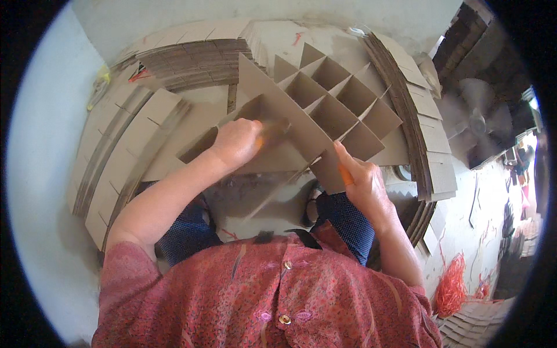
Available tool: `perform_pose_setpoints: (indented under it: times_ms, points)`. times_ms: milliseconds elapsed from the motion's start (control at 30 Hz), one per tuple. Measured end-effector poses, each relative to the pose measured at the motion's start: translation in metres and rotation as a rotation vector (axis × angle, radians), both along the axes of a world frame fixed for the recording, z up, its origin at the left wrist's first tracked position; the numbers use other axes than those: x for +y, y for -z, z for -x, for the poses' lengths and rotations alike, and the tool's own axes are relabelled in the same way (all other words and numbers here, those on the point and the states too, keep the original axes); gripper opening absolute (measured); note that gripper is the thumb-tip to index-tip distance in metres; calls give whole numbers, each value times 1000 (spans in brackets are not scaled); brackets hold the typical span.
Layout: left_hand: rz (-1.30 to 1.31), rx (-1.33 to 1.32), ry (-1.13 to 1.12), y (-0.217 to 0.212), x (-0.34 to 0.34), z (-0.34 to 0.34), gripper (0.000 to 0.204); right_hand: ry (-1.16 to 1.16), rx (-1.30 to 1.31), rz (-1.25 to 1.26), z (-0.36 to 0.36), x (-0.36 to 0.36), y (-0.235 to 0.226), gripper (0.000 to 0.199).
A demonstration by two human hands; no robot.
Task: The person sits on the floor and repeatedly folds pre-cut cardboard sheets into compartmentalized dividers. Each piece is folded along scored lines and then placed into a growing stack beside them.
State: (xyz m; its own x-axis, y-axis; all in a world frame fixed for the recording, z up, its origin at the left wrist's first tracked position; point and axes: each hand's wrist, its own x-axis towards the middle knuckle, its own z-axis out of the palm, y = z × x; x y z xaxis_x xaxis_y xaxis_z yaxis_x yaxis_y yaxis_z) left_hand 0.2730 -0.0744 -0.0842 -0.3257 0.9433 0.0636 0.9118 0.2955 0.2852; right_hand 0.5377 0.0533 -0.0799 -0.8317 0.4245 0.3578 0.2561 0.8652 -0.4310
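Note:
A grid of crossed grey-brown cardboard strips [331, 114], a box divider, stands tilted over a flat cardboard sheet. My right hand [366, 184] is closed on the grid's near corner, its index finger stretched along the edge; an orange covering [346, 174] shows at the thumb. At the grid's left my left hand [237, 142] is closed, with motion blur and a bit of orange at its fingertips. What it holds there is too smeared to make out. Behind that hand a cardboard strip [197, 146] stands on edge, partly hidden by it, next to the grid's long outer strip [278, 95].
Stacks of slotted cardboard strips lie at the left [136, 130], at the back [194, 61] and at the right [406, 110]. A fan [477, 123] stands farther right. Red plastic twine [451, 287] is heaped on the floor at the lower right. Walls close off the left and back.

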Motion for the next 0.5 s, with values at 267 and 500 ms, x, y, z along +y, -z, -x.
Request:
perform_pose_setpoints:
  times_ms: [267, 500]
  points:
    - [-525, 46, -75, -27, 1, 26, 35, 16, -35, 47, 2, -4, -1, 50]
    - [-153, 52, -108, -1, 22, 78, 27, 21, -79, 16, -1, -8, -9, 51]
